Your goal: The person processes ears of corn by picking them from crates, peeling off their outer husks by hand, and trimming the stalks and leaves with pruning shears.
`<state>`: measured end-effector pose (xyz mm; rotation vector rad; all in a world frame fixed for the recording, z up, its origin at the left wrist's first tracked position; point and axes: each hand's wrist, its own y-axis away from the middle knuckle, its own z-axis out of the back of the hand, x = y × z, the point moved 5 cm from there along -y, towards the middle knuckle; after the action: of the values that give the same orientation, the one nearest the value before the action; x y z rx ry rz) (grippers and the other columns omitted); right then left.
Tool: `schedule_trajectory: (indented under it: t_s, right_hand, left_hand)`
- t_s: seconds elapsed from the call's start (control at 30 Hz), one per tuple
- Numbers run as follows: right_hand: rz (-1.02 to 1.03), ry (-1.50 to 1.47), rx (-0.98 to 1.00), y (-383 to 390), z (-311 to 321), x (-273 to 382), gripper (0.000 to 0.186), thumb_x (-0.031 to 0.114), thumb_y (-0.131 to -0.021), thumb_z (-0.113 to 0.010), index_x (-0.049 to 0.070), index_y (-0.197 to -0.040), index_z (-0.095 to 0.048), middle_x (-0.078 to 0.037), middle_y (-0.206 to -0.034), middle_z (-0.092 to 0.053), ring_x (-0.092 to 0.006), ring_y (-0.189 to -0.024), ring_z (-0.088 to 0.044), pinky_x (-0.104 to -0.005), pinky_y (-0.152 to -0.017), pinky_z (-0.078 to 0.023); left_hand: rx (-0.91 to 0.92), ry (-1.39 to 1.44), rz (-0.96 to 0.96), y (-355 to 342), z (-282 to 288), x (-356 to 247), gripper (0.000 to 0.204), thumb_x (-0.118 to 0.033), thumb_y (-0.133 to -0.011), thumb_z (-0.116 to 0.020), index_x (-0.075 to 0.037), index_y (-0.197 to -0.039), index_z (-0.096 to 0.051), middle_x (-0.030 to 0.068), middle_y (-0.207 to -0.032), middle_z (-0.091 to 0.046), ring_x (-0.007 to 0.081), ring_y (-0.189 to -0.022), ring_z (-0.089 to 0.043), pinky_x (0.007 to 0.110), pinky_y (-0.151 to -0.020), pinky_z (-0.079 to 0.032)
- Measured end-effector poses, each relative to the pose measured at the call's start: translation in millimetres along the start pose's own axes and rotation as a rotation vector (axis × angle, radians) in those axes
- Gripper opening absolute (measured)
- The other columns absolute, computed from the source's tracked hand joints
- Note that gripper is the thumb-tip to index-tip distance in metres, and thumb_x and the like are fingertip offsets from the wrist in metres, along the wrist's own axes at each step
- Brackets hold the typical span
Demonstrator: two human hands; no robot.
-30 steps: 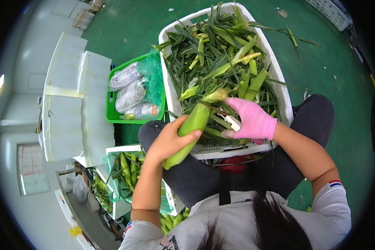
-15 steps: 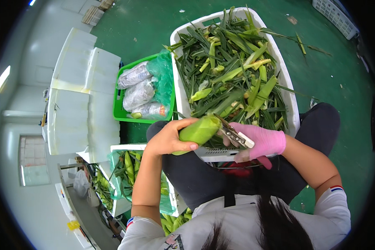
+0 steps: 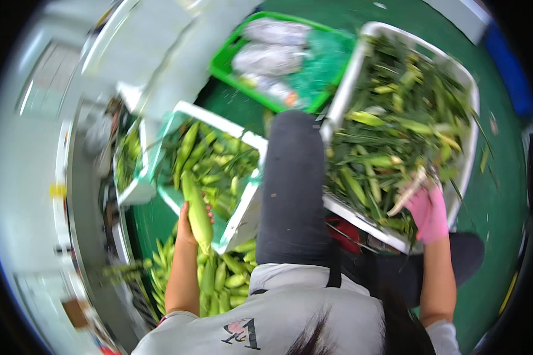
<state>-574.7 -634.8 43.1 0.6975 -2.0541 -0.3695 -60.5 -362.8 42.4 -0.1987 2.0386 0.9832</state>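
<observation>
My left hand (image 3: 186,228) is closed around an ear of corn (image 3: 196,210) in its green husk. The ear stands nearly upright beside a white foam box (image 3: 243,213) lined with green plastic and filled with husked-over ears. Below that hand lies a pile of corn ears (image 3: 219,284). On the right, my right hand (image 3: 429,216) in a pink glove grips pruning shears (image 3: 407,192), blurred, with a pale handle. They hang over a large white crate (image 3: 471,118) heaped with green husks and leaves.
A green basket (image 3: 219,71) with plastic-wrapped bundles (image 3: 272,59) and a green bag stands at the back. White foam boxes (image 3: 142,41) are stacked at the far left. My bent knee (image 3: 290,177) rises between the foam box and the crate.
The view has turned left. My left hand has carried the corn away from the shears, leftward to the foam box and pile. The right hand with the shears now stays apart, over the crate.
</observation>
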Motion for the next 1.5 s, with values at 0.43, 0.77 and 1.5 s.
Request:
schedule_trajectory:
  t_s: [0.43, 0.77, 1.5]
  right_hand:
    - [-0.071, 0.243, -0.066, -29, 44, -35, 0.047, 0.037, -0.092, -0.056, 0.005, -0.127, -0.051, -0.010, -0.117, -0.057, -0.0245, -0.109, -0.054, -0.0379, -0.096, -0.040]
    - [-0.119, 0.329, -0.104, 7, 17, -70, 0.050, 0.036, -0.093, -0.056, 0.004, -0.131, -0.046, -0.010, -0.126, -0.054, -0.0245, -0.116, -0.050, -0.0404, -0.101, -0.037]
    - [-0.118, 0.235, -0.142, -2, -5, -101, 0.047, 0.035, -0.090, -0.058, 0.005, -0.126, -0.050, -0.009, -0.110, -0.058, -0.0238, -0.105, -0.054, -0.0372, -0.094, -0.040]
  left_hand:
    - [-1.037, 0.155, -0.303, 69, 267, 69, 0.048, -0.031, -0.096, -0.048, 0.000, -0.133, -0.043, 0.0204, -0.126, -0.052, 0.0310, -0.110, -0.057, 0.039, -0.085, -0.052]
    - [-0.365, -0.216, 0.257, -330, 15, 136, 0.060, -0.029, -0.086, -0.060, -0.001, -0.136, -0.041, 0.0200, -0.129, -0.052, 0.0367, -0.115, -0.053, 0.047, -0.094, -0.046]
    - [-0.521, -0.509, 0.452, -315, -2, 185, 0.092, -0.070, -0.087, -0.038, 0.005, -0.140, -0.031, 0.0215, -0.121, -0.056, 0.0344, -0.099, -0.060, 0.046, -0.086, -0.048]
